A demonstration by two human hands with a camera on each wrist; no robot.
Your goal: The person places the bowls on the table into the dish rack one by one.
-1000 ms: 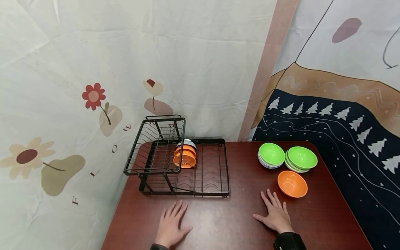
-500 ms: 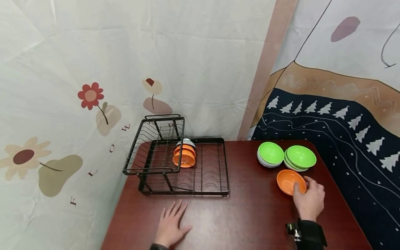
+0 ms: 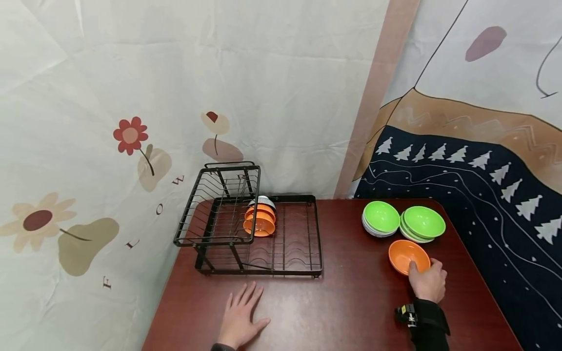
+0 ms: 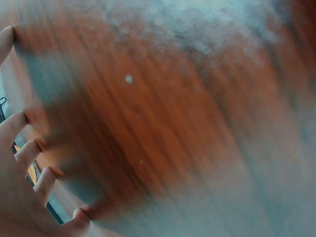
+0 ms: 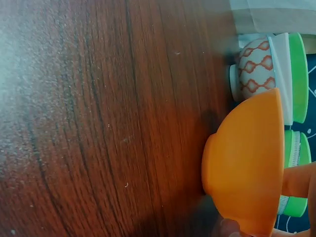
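Note:
An orange bowl (image 3: 404, 253) sits at the right of the table in the head view. My right hand (image 3: 428, 282) pinches its near right rim, thumb over the inside and fingers round the outer side. The right wrist view gives the orange bowl (image 5: 244, 158) from the side; whether its foot touches the table I cannot tell. My left hand (image 3: 240, 314) rests on the table with fingers spread, in front of the black dish rack (image 3: 259, 271), holding nothing. Its fingertips also show in the left wrist view.
Behind the orange bowl stand two stacks of bowls, each topped by a green bowl (image 3: 381, 217). Several small bowls, orange (image 3: 263, 225) and white (image 3: 265, 200), stand tilted in the rack's lower tier. A raised upper basket (image 3: 219, 204) covers the rack's left side.
My right hand has moved from lying spread on the table, left of the orange bowl, to its right side and taken hold of the rim. My left hand stays put.

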